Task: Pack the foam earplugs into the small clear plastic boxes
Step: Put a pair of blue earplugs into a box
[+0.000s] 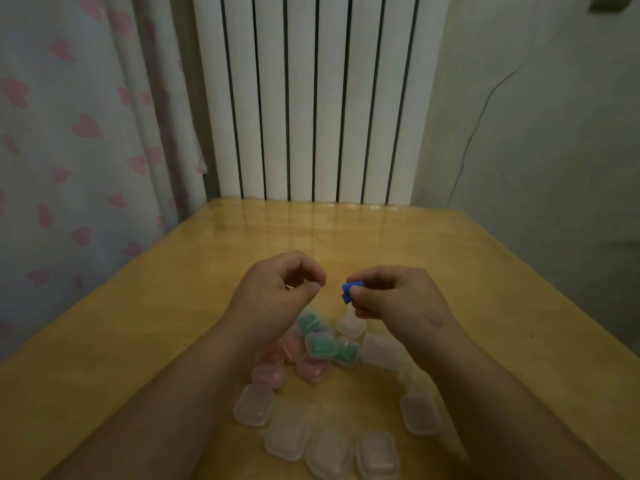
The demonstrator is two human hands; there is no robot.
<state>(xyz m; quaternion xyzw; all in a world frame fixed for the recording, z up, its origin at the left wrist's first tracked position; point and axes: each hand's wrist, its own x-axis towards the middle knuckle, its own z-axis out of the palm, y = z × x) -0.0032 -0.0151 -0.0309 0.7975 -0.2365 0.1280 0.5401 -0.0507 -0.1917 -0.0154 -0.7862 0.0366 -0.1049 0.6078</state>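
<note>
Pinching blue earplugs (346, 292): right hand (401, 301) fingers (358, 292); left hand (273, 292) curled, hold unclear; boxes (287, 435) clear of table (457, 258) sides.

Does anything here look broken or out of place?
Yes: a thin dark line, seemingly a crack, runs down the wall right of the radiator. The small boxes lie jumbled on the table, none visibly spilled or broken.
</note>
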